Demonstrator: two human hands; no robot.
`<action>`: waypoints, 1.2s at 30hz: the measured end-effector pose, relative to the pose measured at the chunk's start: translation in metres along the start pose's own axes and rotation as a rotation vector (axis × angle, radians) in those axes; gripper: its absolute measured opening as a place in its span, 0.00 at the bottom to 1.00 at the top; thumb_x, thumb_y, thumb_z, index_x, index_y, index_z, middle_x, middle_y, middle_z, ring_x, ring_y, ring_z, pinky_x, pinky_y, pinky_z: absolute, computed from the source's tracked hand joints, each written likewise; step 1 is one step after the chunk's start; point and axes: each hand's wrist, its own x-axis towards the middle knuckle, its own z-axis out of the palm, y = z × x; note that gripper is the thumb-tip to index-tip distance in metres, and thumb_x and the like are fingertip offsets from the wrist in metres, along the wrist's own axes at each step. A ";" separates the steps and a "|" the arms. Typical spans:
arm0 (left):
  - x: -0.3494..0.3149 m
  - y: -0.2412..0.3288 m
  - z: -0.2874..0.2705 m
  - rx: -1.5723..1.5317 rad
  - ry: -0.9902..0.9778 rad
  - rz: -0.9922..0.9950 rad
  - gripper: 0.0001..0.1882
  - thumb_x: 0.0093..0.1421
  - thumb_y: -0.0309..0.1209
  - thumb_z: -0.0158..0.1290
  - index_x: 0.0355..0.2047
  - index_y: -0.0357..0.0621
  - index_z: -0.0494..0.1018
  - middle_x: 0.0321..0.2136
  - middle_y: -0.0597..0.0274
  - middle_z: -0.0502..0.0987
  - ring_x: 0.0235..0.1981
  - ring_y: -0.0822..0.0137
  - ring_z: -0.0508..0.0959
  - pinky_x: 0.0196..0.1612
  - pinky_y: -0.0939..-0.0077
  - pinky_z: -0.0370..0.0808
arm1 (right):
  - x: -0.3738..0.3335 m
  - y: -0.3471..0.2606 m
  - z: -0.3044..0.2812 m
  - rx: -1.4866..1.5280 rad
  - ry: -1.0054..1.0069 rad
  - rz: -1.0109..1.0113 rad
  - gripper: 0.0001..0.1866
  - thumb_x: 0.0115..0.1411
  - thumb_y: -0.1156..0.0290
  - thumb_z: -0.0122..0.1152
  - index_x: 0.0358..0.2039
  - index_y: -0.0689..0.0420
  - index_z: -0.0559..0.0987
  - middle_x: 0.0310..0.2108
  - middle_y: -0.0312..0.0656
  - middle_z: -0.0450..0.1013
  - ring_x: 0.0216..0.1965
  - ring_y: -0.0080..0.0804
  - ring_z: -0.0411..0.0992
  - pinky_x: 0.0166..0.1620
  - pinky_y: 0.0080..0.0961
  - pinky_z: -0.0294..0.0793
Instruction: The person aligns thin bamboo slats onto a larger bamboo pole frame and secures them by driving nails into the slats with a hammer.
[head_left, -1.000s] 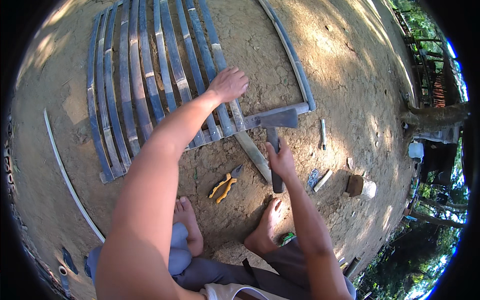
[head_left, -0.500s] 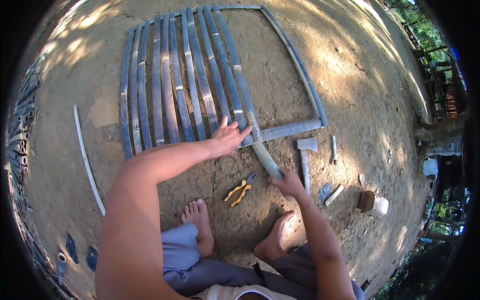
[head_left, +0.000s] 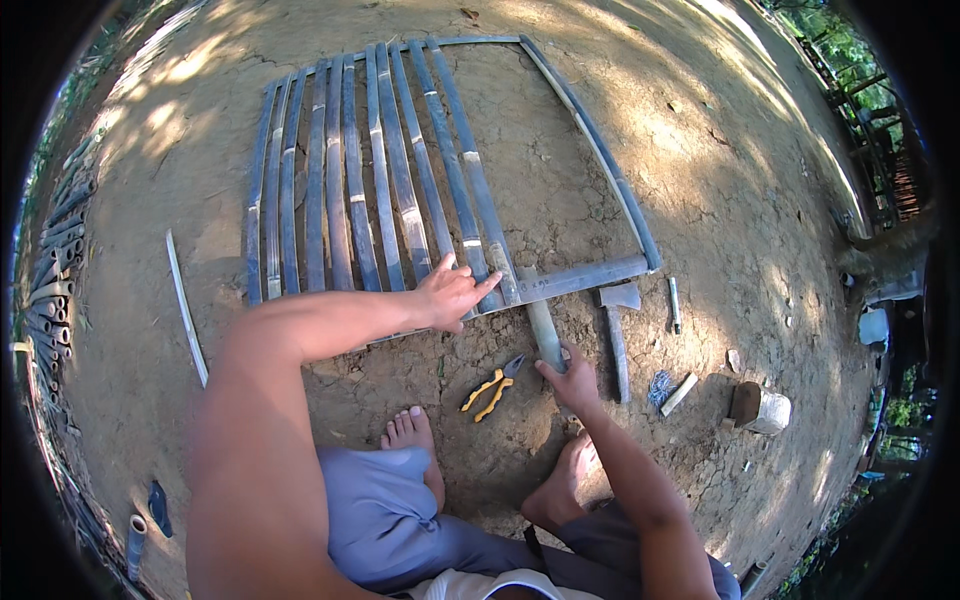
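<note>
Bamboo slats (head_left: 408,200) lie side by side across a rectangular bamboo frame (head_left: 600,276) on the ground. At the front rail, my left hand (head_left: 455,298) is open, thumb and index finger apart, its index fingertip at the near end of the rightmost slat (head_left: 485,210). My right hand (head_left: 570,378) is shut on the near end of a short grey-green bamboo piece (head_left: 545,335). That piece points away from me, and its far end meets the front rail just right of the slat. How it lies against the rail is hard to make out.
Pliers with yellow handles (head_left: 492,388) lie between my feet and the frame. Right of my right hand are a hatchet (head_left: 616,345), a small stick (head_left: 675,305), a pile of nails (head_left: 660,387), a pale bamboo piece (head_left: 680,394) and a block (head_left: 762,408). A thin strip (head_left: 186,305) lies left.
The bamboo piece in my right hand has swung to the right, from the end of the rightmost slat to beside it. My left hand stays near the slat's end. The view has shifted slightly.
</note>
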 end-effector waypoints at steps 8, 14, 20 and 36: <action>-0.052 0.001 0.032 0.018 0.366 0.022 0.44 0.59 0.34 0.62 0.74 0.42 0.55 0.47 0.50 0.79 0.57 0.55 0.75 0.70 0.41 0.60 | 0.000 -0.009 -0.009 -0.543 0.227 -0.378 0.31 0.53 0.55 0.74 0.53 0.60 0.80 0.48 0.53 0.75 0.48 0.57 0.72 0.48 0.52 0.75; -0.263 -0.056 0.117 -0.439 0.656 -0.792 0.22 0.61 0.36 0.60 0.54 0.42 0.76 0.49 0.47 0.80 0.51 0.49 0.79 0.55 0.51 0.76 | 0.012 0.005 -0.012 -0.423 0.231 -0.379 0.23 0.62 0.64 0.67 0.53 0.64 0.79 0.46 0.56 0.75 0.48 0.58 0.72 0.51 0.50 0.72; -0.445 0.006 0.276 -0.213 0.368 -2.063 0.24 0.64 0.46 0.60 0.52 0.40 0.75 0.52 0.42 0.76 0.54 0.42 0.76 0.58 0.51 0.74 | 0.036 -0.008 -0.021 -0.298 0.156 -0.432 0.18 0.64 0.70 0.65 0.52 0.66 0.79 0.44 0.56 0.76 0.47 0.58 0.73 0.51 0.50 0.73; -0.436 -0.023 0.214 -1.321 1.379 -1.575 0.20 0.76 0.41 0.44 0.36 0.38 0.76 0.20 0.68 0.74 0.19 0.74 0.75 0.21 0.69 0.70 | 0.034 -0.135 0.001 -0.051 0.065 -0.744 0.18 0.57 0.78 0.68 0.49 0.62 0.81 0.38 0.51 0.78 0.39 0.50 0.77 0.44 0.42 0.78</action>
